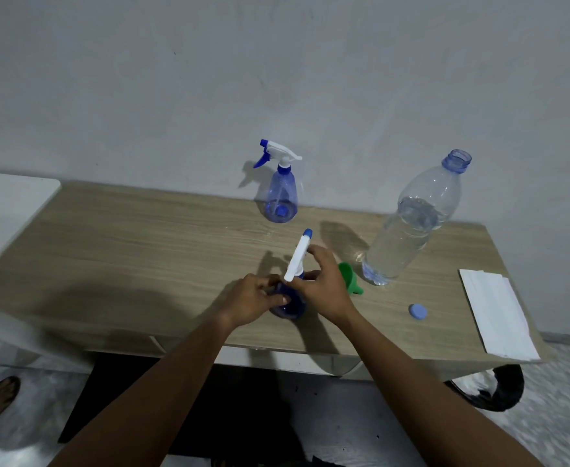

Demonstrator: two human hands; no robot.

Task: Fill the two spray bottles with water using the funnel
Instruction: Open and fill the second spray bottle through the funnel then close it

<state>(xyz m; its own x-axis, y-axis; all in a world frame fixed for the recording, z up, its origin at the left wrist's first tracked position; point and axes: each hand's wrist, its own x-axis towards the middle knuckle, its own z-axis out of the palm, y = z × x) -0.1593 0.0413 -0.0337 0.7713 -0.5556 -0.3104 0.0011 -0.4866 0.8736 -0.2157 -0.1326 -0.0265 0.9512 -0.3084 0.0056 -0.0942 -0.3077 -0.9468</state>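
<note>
One spray bottle (290,307) stands by the table (142,251) edge, left hand (253,299) and right hand (324,284) fingers grasping it.

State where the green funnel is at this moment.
In the head view, the green funnel lies on its side on the table, right of centre, between the right hand and the base of the open water bottle.

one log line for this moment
left hand holds near spray bottle | right hand grips its trigger head | funnel on table | water bottle uncapped

grey wall (277,62), wooden table (142,247), speckled floor (563,416)
</note>
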